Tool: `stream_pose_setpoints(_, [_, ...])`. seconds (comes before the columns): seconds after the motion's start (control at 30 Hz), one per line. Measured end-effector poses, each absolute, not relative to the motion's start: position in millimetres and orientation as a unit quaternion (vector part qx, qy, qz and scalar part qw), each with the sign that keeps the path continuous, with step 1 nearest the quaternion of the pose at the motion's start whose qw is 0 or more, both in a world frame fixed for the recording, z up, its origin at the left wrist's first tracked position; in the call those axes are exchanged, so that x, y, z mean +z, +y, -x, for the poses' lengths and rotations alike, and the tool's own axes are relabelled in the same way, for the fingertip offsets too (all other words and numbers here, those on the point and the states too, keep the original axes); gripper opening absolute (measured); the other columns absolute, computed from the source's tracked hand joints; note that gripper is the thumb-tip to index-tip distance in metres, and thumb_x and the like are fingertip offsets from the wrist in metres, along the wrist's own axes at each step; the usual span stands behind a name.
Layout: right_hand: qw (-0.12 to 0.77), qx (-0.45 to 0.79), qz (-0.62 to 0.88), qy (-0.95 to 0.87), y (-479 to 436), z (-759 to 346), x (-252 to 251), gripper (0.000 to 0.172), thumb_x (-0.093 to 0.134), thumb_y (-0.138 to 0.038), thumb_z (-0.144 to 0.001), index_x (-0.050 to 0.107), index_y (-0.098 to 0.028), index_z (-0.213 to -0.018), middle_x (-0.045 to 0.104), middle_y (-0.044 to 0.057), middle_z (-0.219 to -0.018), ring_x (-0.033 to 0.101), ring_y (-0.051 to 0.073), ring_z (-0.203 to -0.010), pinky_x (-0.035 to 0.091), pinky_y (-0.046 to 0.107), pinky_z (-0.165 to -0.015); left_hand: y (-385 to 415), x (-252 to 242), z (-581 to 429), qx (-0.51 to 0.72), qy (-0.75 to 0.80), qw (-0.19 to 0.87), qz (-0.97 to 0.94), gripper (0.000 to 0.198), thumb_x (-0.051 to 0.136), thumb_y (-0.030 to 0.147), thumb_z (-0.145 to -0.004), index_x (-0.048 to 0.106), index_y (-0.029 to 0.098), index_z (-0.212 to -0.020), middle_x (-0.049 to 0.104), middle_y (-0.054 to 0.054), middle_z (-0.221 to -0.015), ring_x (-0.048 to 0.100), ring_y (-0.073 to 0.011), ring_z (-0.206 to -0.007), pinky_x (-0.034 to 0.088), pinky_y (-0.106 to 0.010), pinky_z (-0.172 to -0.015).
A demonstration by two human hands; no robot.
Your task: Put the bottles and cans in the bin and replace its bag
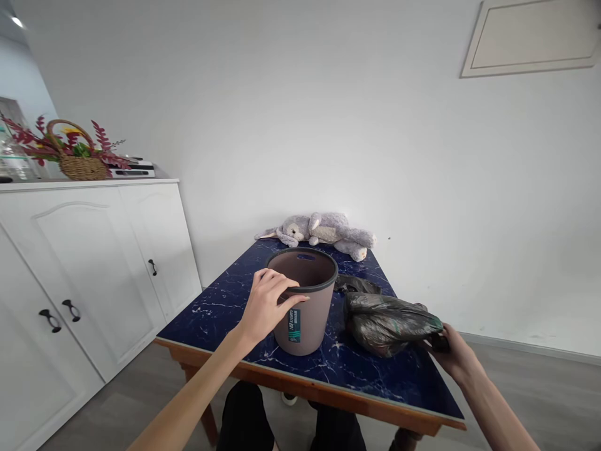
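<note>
A brownish-grey trash bin (pixel 310 326) with a dark rim and a teal label stands upright near the front of the blue table. My left hand (pixel 270 304) grips its near left rim, with the fingers over the edge and the thumb outside. To the right of the bin lies a bulging, shiny black garbage bag (pixel 389 322). My right hand (pixel 453 357) is closed round the bag's gathered right end; some of its fingers are hidden behind the plastic. A flat piece of black plastic (pixel 359 285) lies just behind the bag.
At the far edge of the marbled blue table (pixel 216 313), a grey plush rabbit (pixel 323 230) lies on its side against the wall. On the left stands a white cabinet (pixel 94 250) bearing a flower basket (pixel 84 166). My legs are under the table's front edge.
</note>
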State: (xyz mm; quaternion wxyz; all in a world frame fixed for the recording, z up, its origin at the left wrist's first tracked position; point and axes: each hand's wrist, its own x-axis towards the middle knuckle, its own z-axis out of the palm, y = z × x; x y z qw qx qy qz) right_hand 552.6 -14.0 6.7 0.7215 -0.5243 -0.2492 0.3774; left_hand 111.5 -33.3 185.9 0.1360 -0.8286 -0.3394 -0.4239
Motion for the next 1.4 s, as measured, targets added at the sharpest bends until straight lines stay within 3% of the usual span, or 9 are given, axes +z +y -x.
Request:
stream_pose_setpoints(0.1, [0.69,0.314,0.596,-0.263,-46,-551,20,0.051,0.069,-0.052,-0.083,0.066,-0.024,-0.126,0.07,0.01,-0.132,0.063,0.037,-0.13,0.05,0.058,-0.113,-32,184,-107,-0.425,-0.351,0.143,0.822,0.019,0.075,0.042,-0.097,0.071,0.024,-0.101,0.076,-0.001,-0.093,0.065,-0.022,-0.095,0.041,-0.044,-0.101])
stream_pose_setpoints(0.2, [0.58,0.121,0.683,-0.428,-78,-535,35,0.073,0.062,-0.065,-0.091,0.05,-0.031,-0.154,0.053,0.009,-0.159,0.047,0.041,-0.147,0.037,0.063,-0.122,-32,181,-106,-0.425,-0.356,0.15,0.819,0.017,0.075,0.041,-0.097,0.07,0.024,-0.101,0.076,-0.001,-0.095,0.066,-0.0225,-0.097,0.042,-0.044,-0.102])
stream_pose_setpoints(0.4, [0.416,-0.08,0.611,-0.668,-85,-508,33,0.069,0.049,-0.069,-0.101,0.043,-0.034,-0.16,0.045,0.006,-0.166,0.032,0.038,-0.158,0.025,0.067,-0.127,-32,181,-108,-0.423,-0.358,0.156,0.818,0.015,0.071,0.039,-0.1,0.069,0.024,-0.1,0.076,-0.002,-0.094,0.066,-0.0237,-0.1,0.042,-0.044,-0.102])
stream_pose_setpoints(0.63, [0.348,-0.142,0.582,-0.721,-69,-487,18,0.063,0.047,-0.061,-0.106,0.039,-0.036,-0.163,0.04,0.005,-0.169,0.035,0.037,-0.156,0.037,0.063,-0.123,-31,180,-105,-0.42,-0.349,0.156,0.823,0.015,0.072,0.039,-0.099,0.068,0.024,-0.103,0.075,-0.002,-0.096,0.066,-0.0244,-0.102,0.042,-0.045,-0.103])
stream_pose_setpoints(0.87, [0.397,-0.135,0.572,-0.705,-71,-475,38,0.059,0.048,-0.06,-0.105,0.048,-0.034,-0.158,0.051,0.006,-0.162,0.044,0.036,-0.15,0.039,0.059,-0.121,-30,179,-101,-0.425,-0.347,0.163,0.82,0.016,0.071,0.04,-0.1,0.068,0.024,-0.103,0.075,-0.002,-0.097,0.066,-0.0246,-0.103,0.042,-0.045,-0.103])
stream_pose_setpoints(1.0, [0.453,-0.048,0.586,-0.67,-34,-496,69,0.049,0.045,-0.057,-0.105,0.067,-0.026,-0.135,0.066,0.009,-0.145,0.057,0.031,-0.138,0.043,0.048,-0.119,-29,176,-103,-0.432,-0.352,0.166,0.814,0.016,0.072,0.039,-0.099,0.068,0.024,-0.104,0.075,-0.002,-0.097,0.065,-0.0243,-0.102,0.042,-0.045,-0.103])
stream_pose_setpoints(1.13, [0.378,0.059,0.639,-0.667,41,-513,103,0.042,0.043,-0.047,-0.104,0.075,-0.021,-0.116,0.074,0.011,-0.131,0.067,0.031,-0.125,0.051,0.042,-0.107,-28,173,-106,-0.436,-0.36,0.17,0.807,0.015,0.072,0.038,-0.099,0.068,0.024,-0.102,0.074,-0.002,-0.097,0.064,-0.0248,-0.103,0.042,-0.046,-0.103])
stream_pose_setpoints(1.23, [0.317,0.121,0.643,-0.686,97,-509,116,0.028,0.058,-0.04,-0.103,0.077,-0.02,-0.095,0.079,0.009,-0.107,0.074,0.026,-0.102,0.056,0.04,-0.096,-27,171,-106,-0.436,-0.364,0.173,0.805,0.015,0.071,0.038,-0.1,0.067,0.024,-0.104,0.074,-0.003,-0.098,0.064,-0.0253,-0.104,0.043,-0.046,-0.103])
stream_pose_setpoints(1.4, [0.329,0.164,0.633,-0.681,145,-484,109,0.03,0.068,-0.041,-0.103,0.068,-0.017,-0.121,0.071,0.007,-0.118,0.071,0.02,-0.097,0.062,0.039,-0.085,-28,167,-105,-0.44,-0.373,0.177,0.797,0.015,0.068,0.039,-0.102,0.067,0.024,-0.105,0.072,-0.003,-0.095,0.065,-0.0246,-0.103,0.043,-0.047,-0.106])
